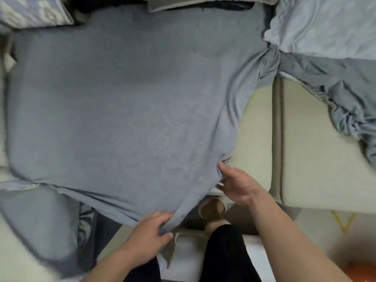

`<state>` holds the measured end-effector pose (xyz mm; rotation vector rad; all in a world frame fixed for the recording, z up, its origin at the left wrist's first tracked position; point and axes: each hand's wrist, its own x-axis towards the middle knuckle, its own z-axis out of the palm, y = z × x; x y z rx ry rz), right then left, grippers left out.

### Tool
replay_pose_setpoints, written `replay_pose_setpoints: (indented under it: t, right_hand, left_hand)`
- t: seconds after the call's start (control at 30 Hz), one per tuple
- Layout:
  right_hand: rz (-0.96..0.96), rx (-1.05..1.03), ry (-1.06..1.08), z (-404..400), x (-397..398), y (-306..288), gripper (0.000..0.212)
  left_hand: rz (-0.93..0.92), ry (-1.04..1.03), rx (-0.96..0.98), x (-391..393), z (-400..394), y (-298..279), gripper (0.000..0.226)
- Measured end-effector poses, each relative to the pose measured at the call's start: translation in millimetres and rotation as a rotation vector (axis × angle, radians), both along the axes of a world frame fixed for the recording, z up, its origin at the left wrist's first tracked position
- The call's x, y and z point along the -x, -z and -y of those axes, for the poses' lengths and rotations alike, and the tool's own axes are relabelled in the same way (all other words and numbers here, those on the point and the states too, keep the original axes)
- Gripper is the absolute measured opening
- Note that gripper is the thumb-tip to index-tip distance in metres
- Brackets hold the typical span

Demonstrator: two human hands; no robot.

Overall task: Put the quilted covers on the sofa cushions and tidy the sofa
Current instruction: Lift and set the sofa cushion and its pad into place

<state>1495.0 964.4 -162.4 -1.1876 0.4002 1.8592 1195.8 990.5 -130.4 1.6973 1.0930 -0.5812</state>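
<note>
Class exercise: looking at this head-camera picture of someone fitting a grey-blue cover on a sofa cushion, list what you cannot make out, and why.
- Cushion under the grey-blue cover: hidden by the fabric.
- Right hand fingers at the cover's edge: partly tucked behind cloth.
- Left hand grips a bunched corner; fabric hides any zip or opening.
- Quilting pattern: blurred.
- Patterned fabric, top left: cut off by the frame.

Both hands grip grey-blue cover (122,110) edge: left hand (149,234), right hand (236,184).

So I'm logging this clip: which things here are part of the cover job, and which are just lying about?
Job:
grey-blue cover, gripped by left hand and right hand
bare cream cushion
second cover

Lying about:
patterned pillow
pale blue bedding
slipper
</note>
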Motion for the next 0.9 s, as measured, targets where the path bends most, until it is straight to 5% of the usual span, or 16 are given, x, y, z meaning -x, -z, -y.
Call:
replay_pose_setpoints:
  t: [0.1, 0.23, 0.43, 0.57, 0.7, 0.77, 0.9]
  right_hand:
    - [0.203, -0.043, 0.117, 36.2, -35.7, -3.1, 0.054]
    - [0.128, 0.082, 0.405, 85.9, -59.7, -15.3, 0.041]
    - [-0.067, 0.132, 0.166, 122.8, -65.2, -17.9, 0.048]
    - [-0.124, -0.005, 0.313, 103.9, -73.6, -18.9, 0.067]
    - [0.108, 0.018, 0.513, 79.8, -80.8, -24.3, 0.044]
    - [0.198, 0.086, 0.406, 72.3, -81.8, -29.3, 0.036]
    - [0.376, 0.313, -0.18, 47.7, -81.6, -48.0, 0.035]
  left_hand:
    - [-0.063, 0.133, -0.052, -21.9, 7.8, 5.5, 0.03]
    - [-0.13, 0.237, -0.046, -49.6, 19.7, 21.3, 0.035]
    - [-0.157, 0.333, -0.013, -62.5, 25.3, 29.7, 0.081]
    - [-0.204, 0.354, -0.103, -72.3, 24.5, 24.7, 0.048]
    - [-0.182, 0.34, -0.202, -107.5, 27.7, 6.0, 0.027]
    - [-0.144, 0.256, -0.265, -120.1, 30.9, -2.6, 0.042]
    - [-0.113, 0.159, -0.276, -122.5, 32.6, -13.2, 0.096]
